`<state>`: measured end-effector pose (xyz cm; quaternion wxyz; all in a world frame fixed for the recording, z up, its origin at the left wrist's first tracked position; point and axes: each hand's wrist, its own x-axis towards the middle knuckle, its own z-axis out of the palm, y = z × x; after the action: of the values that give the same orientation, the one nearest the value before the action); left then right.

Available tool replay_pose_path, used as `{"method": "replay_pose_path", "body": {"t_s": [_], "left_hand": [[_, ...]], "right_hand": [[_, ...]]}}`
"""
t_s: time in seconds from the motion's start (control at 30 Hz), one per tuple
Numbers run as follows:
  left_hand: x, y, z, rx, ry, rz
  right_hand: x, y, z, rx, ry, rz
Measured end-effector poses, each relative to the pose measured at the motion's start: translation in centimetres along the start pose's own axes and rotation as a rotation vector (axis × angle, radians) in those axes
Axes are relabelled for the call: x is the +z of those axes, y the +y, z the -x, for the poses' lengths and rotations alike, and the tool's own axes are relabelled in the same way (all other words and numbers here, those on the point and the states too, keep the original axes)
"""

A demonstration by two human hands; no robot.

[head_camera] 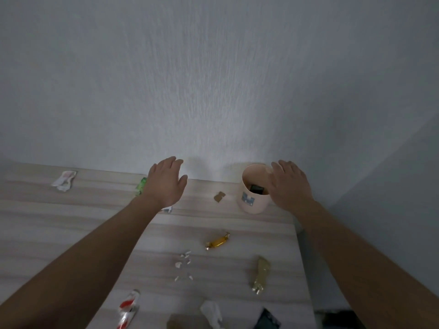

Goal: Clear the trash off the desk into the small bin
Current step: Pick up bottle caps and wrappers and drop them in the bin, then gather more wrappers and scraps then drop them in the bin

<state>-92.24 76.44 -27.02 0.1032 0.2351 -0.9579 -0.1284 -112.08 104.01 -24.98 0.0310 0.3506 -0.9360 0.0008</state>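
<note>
Nearest the camera, along the bottom edge of the wooden desk (71, 222), lie a red-and-white wrapper (127, 308), a crumpled white tissue (212, 313), a brown piece cut off by the frame (183, 323) and a dark packet (267, 319). A little farther in sit a pale gold foil wrapper (260, 274), a scatter of small white scraps (183, 264) and a yellow twisted candy wrapper (217, 241). Beyond these, a small tan scrap (219, 197) lies just beside the small bin (253, 200), a pale pink cup-shaped tub with something dark inside, standing upright near the wall (213, 79). The right hand (288, 185) hovers at the bin's right rim, fingers spread and holding nothing. The left hand (166, 182) hangs palm down over the desk, fingers loosely open, empty, partly covering a green wrapper (141, 185). Far left lies a white-and-pink wrapper (64, 180).
</note>
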Motion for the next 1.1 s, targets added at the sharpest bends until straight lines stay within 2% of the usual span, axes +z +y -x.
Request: {"method": "replay_pose_path", "body": {"t_s": [0.1,0.23,0.53,0.8,1.1], "left_hand": [[-0.6,-1.1,1.6,0.010,0.000,-0.003],[0.2,-1.8,4.2,0.067,-0.081,0.008],[1.4,-2.6,9.5,0.178,-0.180,0.013],[1.0,-0.6,14.0,0.192,-0.153,-0.022],[4.2,5.2,21.2,0.127,-0.218,-0.053]], "right_hand": [[-0.6,-1.5,2.1,0.023,0.012,-0.030],[-0.8,-3.6,5.8,0.088,0.016,-0.052],[1.4,-6.4,15.7,0.225,-0.111,-0.014],[2.8,-6.1,21.8,0.235,-0.152,-0.122],[5.4,-2.4,28.0,0.138,-0.220,-0.136]]}}
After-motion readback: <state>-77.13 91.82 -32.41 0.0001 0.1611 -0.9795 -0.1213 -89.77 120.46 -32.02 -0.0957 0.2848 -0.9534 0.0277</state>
